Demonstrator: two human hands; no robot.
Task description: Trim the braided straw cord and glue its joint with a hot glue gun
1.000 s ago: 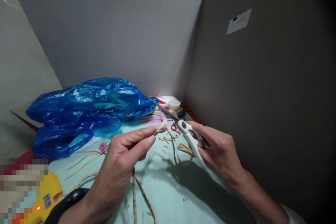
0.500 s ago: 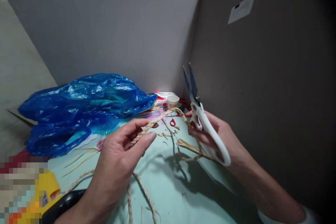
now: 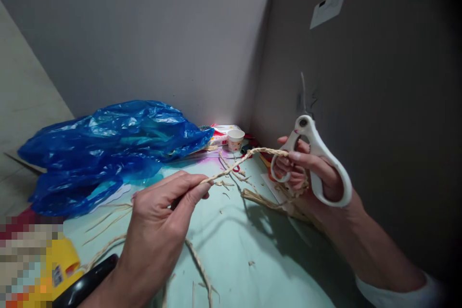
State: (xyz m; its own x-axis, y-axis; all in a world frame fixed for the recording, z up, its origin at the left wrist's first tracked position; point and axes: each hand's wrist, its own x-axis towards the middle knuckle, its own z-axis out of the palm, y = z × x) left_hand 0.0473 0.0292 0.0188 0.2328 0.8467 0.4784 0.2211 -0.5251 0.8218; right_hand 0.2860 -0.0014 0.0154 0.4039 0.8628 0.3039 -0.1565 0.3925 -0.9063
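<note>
A pale braided straw cord point(image 3: 234, 167) stretches between my two hands above the table. My left hand point(image 3: 159, 219) pinches its near end between thumb and forefinger. In my right hand point(image 3: 319, 207) are white-handled scissors point(image 3: 314, 140), blades pointing up, with a finger through the larger loop. Those fingers also grip the cord's other end, and part of it curls down beside the palm. Below lies a bundle of dry straw point(image 3: 262, 198), partly behind my right hand. Another braided strand point(image 3: 200, 264) hangs or lies under my left hand; I cannot tell which.
A crumpled blue plastic bag point(image 3: 108, 134) covers the back left. A paper cup point(image 3: 236, 142) stands near the corner of the grey panels point(image 3: 202, 33). Straw scraps point(image 3: 224, 184) dot the pale green tabletop point(image 3: 231, 240). Yellow point(image 3: 67, 255) and black point(image 3: 86, 284) objects sit front left.
My right hand has moved right and turned, swinging the scissors so their handles show more broadside. The cord, arched before, is now straighter, and my left hand pinches it at its tip.
</note>
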